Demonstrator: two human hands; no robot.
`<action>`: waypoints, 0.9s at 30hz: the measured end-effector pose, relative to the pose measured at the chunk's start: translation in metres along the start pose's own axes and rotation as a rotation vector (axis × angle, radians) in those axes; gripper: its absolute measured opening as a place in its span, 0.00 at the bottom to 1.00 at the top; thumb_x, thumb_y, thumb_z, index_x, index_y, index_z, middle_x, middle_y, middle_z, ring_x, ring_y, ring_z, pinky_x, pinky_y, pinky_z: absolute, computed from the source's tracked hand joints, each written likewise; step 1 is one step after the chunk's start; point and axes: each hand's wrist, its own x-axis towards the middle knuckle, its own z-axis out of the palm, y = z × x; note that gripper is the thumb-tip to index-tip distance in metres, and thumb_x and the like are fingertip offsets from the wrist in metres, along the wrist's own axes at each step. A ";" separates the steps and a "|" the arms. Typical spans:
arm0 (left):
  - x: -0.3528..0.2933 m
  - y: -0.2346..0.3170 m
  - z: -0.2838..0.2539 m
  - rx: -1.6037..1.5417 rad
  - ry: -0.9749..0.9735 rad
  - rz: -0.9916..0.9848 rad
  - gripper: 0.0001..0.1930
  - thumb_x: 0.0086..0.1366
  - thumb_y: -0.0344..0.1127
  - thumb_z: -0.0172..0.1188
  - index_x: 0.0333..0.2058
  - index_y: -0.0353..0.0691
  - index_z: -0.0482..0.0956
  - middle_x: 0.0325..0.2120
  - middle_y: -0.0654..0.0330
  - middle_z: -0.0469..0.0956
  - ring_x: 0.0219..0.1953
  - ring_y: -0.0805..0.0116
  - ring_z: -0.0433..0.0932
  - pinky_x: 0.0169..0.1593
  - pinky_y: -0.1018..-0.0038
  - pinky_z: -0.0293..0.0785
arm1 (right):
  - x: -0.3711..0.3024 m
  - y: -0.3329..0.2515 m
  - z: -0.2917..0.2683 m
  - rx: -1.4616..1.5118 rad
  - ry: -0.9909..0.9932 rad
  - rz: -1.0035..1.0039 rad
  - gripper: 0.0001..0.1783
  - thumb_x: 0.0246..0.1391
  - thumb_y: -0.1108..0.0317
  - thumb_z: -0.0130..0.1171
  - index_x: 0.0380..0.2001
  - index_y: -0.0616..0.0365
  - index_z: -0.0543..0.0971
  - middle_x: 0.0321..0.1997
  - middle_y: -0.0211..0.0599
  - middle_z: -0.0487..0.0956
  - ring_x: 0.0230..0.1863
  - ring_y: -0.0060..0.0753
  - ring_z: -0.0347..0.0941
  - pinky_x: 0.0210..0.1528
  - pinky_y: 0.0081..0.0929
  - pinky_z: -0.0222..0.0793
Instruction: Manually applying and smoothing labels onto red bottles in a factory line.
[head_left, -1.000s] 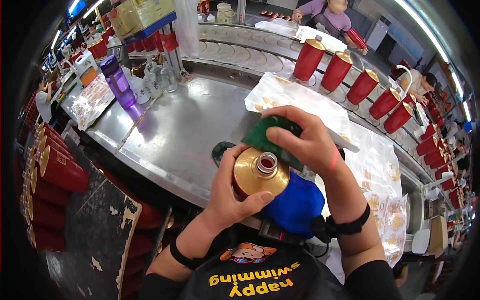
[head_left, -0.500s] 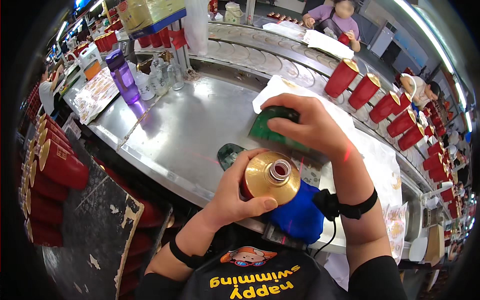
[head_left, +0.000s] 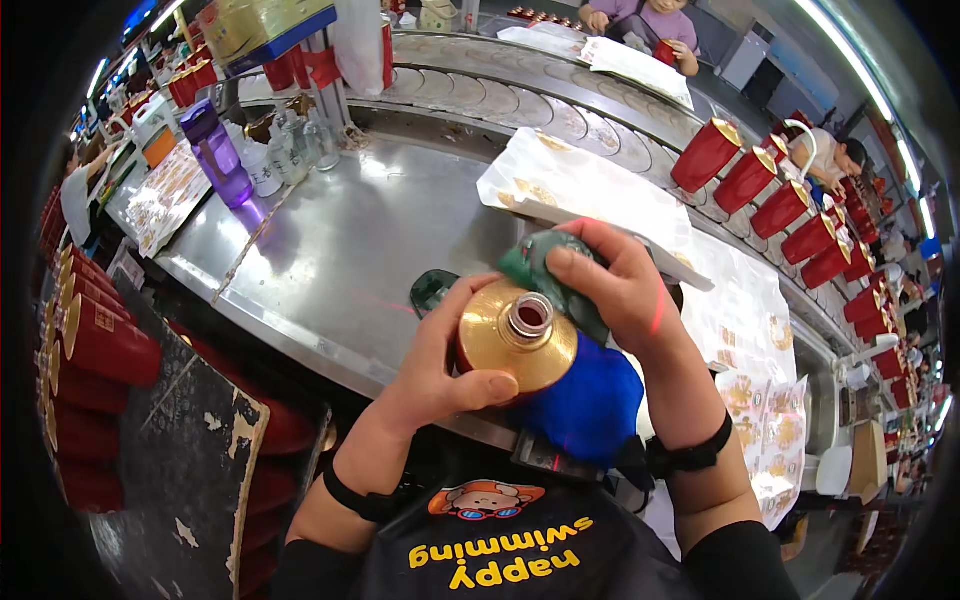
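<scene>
At the centre of the frame, the left hand (head_left: 430, 355) grasps a gold-shouldered red bottle (head_left: 485, 340), fingers wrapped round its left side and thumb laid over the shoulder. The bottle's uncapped neck faces the viewer, a hold that probably steadies it while leaving its far right side open to the other hand. Just there, the right hand (head_left: 630, 285) pinches a green piece (head_left: 545, 262) between thumb and fingers; blur hides whether it touches the bottle.

Below and right of the bottle is a bunched blue cloth (head_left: 590, 400), perhaps there as padding. To the left, 1 dark green object (head_left: 432, 290) lies on the steel table (head_left: 330, 260), within easy reach. Farther out, white sheets (head_left: 570, 180) with gold print lie at right of centre. At upper right, red bottles (head_left: 706, 156) stand spaced along a conveyor (head_left: 630, 140), likely for easy picking.
</scene>
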 end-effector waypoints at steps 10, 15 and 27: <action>-0.001 0.001 -0.001 -0.031 -0.010 -0.005 0.44 0.47 0.44 0.72 0.59 0.34 0.59 0.53 0.55 0.69 0.56 0.66 0.69 0.60 0.70 0.64 | -0.058 -0.020 -0.020 -0.411 -0.152 -0.707 0.14 0.36 0.75 0.69 0.31 0.54 0.80 0.31 0.32 0.76 0.33 0.36 0.71 0.38 0.32 0.63; -0.002 0.003 -0.001 -0.054 -0.018 -0.033 0.45 0.47 0.44 0.73 0.60 0.36 0.59 0.53 0.56 0.69 0.55 0.67 0.70 0.57 0.70 0.67 | -0.061 -0.031 -0.010 -0.636 -0.235 -0.802 0.18 0.28 0.71 0.69 0.31 0.51 0.81 0.32 0.28 0.76 0.31 0.34 0.68 0.38 0.32 0.61; -0.004 0.004 -0.004 0.020 -0.031 -0.001 0.45 0.49 0.47 0.72 0.60 0.35 0.58 0.53 0.57 0.69 0.56 0.68 0.68 0.60 0.71 0.63 | -0.064 -0.030 -0.012 -0.326 -0.376 -0.644 0.15 0.39 0.68 0.71 0.34 0.54 0.82 0.31 0.32 0.76 0.31 0.32 0.73 0.37 0.29 0.66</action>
